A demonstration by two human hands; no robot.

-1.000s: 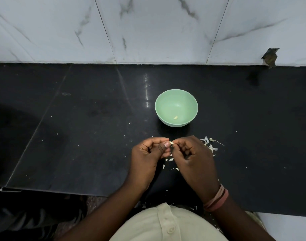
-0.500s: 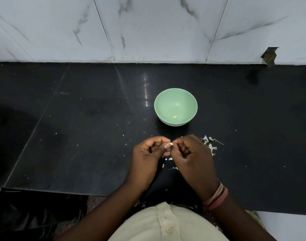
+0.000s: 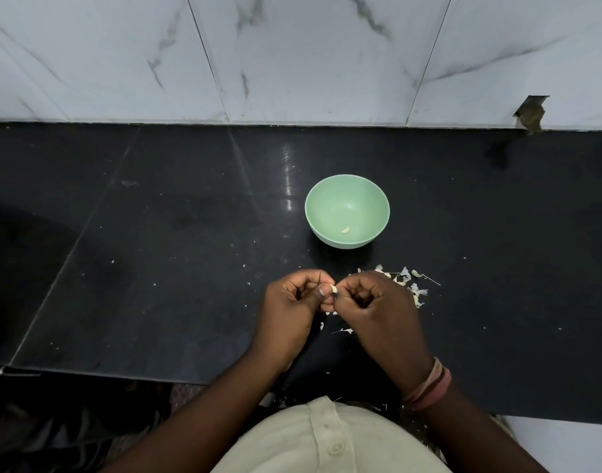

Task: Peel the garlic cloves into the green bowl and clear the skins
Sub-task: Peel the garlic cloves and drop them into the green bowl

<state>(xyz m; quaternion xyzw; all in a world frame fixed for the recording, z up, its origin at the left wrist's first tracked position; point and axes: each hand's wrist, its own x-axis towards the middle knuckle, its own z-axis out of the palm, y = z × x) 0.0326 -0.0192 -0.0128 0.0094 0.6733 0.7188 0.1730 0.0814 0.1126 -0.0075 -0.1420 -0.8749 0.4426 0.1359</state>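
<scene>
Garlic clove pinched between both hands, near edge of worktop.

My left hand (image 3: 292, 303) and right hand (image 3: 371, 302) are curled, fingertips meeting on one small pale garlic clove (image 3: 333, 289), each pinching it. Thin, papery white skins (image 3: 416, 291) lie scattered just right of my right hand on the glossy black stone worktop (image 3: 156, 268). Beyond: smooth round green bowl (image 3: 347, 186), one curved peeled clove (image 3: 345, 229) inside.
</scene>
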